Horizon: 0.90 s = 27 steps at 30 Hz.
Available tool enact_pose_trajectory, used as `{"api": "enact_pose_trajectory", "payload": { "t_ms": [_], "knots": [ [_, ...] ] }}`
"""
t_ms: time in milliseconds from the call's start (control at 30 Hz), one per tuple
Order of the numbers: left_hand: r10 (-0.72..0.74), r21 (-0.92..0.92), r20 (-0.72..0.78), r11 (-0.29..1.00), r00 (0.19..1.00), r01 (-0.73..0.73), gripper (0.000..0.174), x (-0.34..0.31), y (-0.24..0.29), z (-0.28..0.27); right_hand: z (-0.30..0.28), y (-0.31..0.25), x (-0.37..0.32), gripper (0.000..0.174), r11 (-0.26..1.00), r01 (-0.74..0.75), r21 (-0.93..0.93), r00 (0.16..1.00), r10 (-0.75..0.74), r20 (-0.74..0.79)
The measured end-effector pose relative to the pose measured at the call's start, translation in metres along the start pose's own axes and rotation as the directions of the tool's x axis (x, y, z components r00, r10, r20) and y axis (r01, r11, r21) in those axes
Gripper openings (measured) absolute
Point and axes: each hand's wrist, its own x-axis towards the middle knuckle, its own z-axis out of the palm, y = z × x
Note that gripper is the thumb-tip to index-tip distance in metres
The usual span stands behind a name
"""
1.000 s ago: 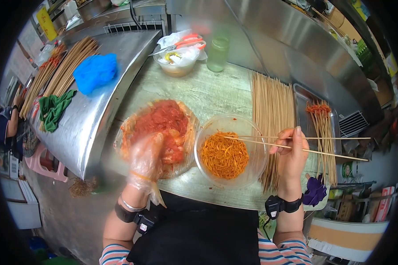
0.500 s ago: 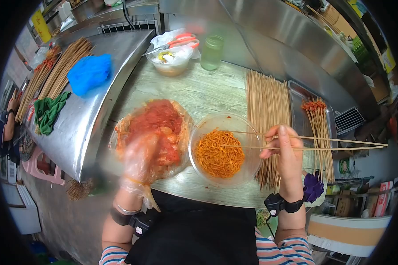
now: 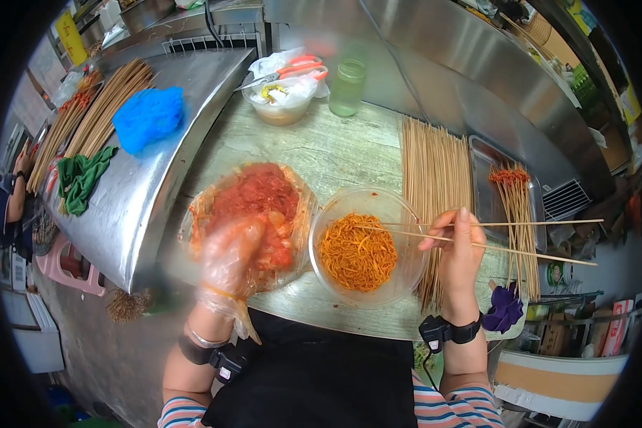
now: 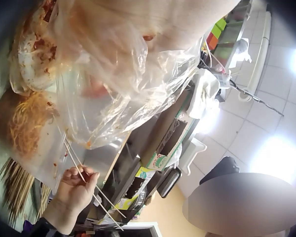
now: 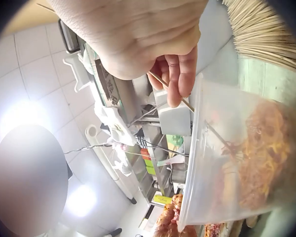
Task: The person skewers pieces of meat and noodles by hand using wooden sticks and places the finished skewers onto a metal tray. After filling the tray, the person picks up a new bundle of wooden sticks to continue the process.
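My right hand (image 3: 458,246) holds two bamboo skewers (image 3: 542,255) like chopsticks, pinched between thumb and fingers. Their tips reach into a clear plastic tub (image 3: 415,282) of orange noodle-like strands (image 3: 358,253); in the right wrist view a skewer (image 5: 219,134) slants in among the strands. Left of the tub, red minced meat (image 3: 253,198) lies in an opened clear plastic bag (image 3: 303,221). Over the bag's near left part is my left hand (image 3: 228,250), in a clear plastic glove banded at the wrist. How its fingers lie is blurred and hidden by the glove.
Loose bamboo skewers (image 3: 435,192) lie right of the tub. Beyond, a metal tray (image 3: 483,189) has skewers with red tips (image 3: 510,175). Scissors (image 3: 299,69) rest on a bowl (image 3: 282,113) beside a green glass jar (image 3: 347,89). A steel counter (image 3: 192,107) stands left.
The skewer tips in my right hand spread apart half a second ago and are now close together again over the strands. My left hand stays over the bag, less blurred now.
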Motion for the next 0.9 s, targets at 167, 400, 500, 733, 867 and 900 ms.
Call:
{"api": "enact_pose_trajectory", "payload": {
  "t_ms": [167, 400, 500, 733, 867, 900],
  "knots": [
    [-0.033, 0.001, -0.008, 0.999, 0.999, 0.033, 0.017, 0.002, -0.002, -0.004, -0.009, 0.006, 0.001, 0.041, 0.992, -0.01, 0.125, 0.999, 0.017, -0.051],
    [-0.002, -0.003, -0.004, 1.0, 1.0, 0.002, 0.019, -0.001, -0.001, 0.0, -0.017, 0.006, 0.004, 0.039, 0.968, -0.03, 0.251, 0.989, 0.066, -0.135],
    [0.007, -0.001, 0.003, 1.0, 1.0, -0.007, 0.022, -0.001, -0.001, 0.001, -0.016, 0.001, 0.004, 0.039, 0.958, -0.021, 0.287, 0.988, 0.064, -0.141],
    [0.055, -0.002, 0.072, 0.998, 0.996, -0.055, 0.029, -0.001, -0.003, -0.006, -0.02, -0.026, 0.001, 0.039, 0.996, 0.042, 0.077, 0.994, -0.033, -0.106],
    [0.098, 0.055, 0.058, 0.993, 0.994, -0.101, 0.03, 0.001, -0.006, -0.009, -0.023, -0.032, -0.002, 0.039, 0.984, -0.099, -0.147, 0.993, 0.107, 0.042],
    [0.092, 0.013, 0.064, 0.996, 0.994, -0.093, 0.028, 0.001, -0.006, -0.008, -0.023, -0.035, -0.003, 0.039, 0.982, -0.114, -0.152, 0.991, 0.124, 0.058]
  ]
}}
